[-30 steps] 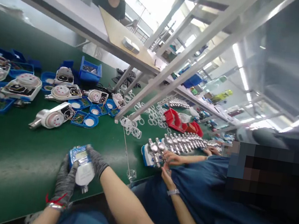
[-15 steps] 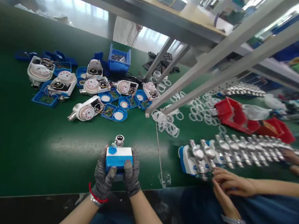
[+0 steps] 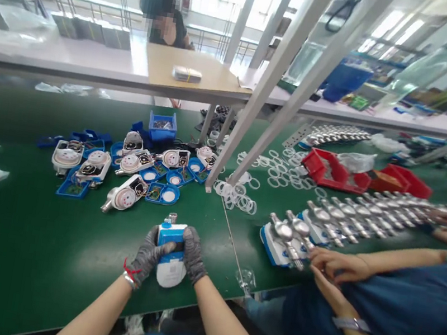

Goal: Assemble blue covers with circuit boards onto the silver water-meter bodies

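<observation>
Gloved fingers of the left hand and right hand are gripping a blue-and-white device by both sides, its metal fitting pointing away.

This looks like a factory workshop for assembly work. On the long green worktop, opened devices with bare wiring lie in front of the blue bin; to the bin's right are loose white rings, red trays, a long row of matching metal fittings and a co-worker in blue.
</observation>
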Tool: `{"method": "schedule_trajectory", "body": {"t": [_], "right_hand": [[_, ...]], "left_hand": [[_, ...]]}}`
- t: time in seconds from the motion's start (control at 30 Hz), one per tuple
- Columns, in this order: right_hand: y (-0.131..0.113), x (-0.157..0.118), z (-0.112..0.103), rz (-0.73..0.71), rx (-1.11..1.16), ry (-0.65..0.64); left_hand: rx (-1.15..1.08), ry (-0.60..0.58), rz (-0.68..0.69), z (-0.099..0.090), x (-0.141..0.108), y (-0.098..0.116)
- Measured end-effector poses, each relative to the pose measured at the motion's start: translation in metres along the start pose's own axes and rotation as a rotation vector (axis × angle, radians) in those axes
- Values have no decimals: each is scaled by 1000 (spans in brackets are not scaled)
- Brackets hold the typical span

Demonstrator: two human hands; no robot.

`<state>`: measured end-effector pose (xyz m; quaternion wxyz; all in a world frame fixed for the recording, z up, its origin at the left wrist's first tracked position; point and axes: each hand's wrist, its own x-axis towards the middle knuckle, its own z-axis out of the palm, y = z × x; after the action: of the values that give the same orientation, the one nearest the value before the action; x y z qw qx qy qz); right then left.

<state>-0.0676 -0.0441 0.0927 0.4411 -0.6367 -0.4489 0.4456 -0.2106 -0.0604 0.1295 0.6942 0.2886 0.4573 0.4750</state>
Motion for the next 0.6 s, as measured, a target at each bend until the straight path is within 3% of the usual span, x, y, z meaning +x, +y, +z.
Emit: {"method": "schedule_trajectory", "body": {"t": [0.1,0.2,0.27,0.33,0.47,0.6], "right_hand": [[-26,-17,-21,-213,-188,-123],[-56,-34,-50,-681,-391,-429],[-76,-38,-62,-885,-430,-614],[-97,-33,-65,-913,-445,-687],[-133,-16,-67,-817,-485,-781],[-145,-10,-78,-863,-437,-909]], "left_hand": [[-124,34,-21,4,-15,4],[-227,-44,-195,7,-24,13],[-261,-114,-277,10,-26,21],[-259,-135,-291,15,-26,29],[-201,-54,-298,26,-25,36],[-147,-47,-313,33,-25,33]]}}
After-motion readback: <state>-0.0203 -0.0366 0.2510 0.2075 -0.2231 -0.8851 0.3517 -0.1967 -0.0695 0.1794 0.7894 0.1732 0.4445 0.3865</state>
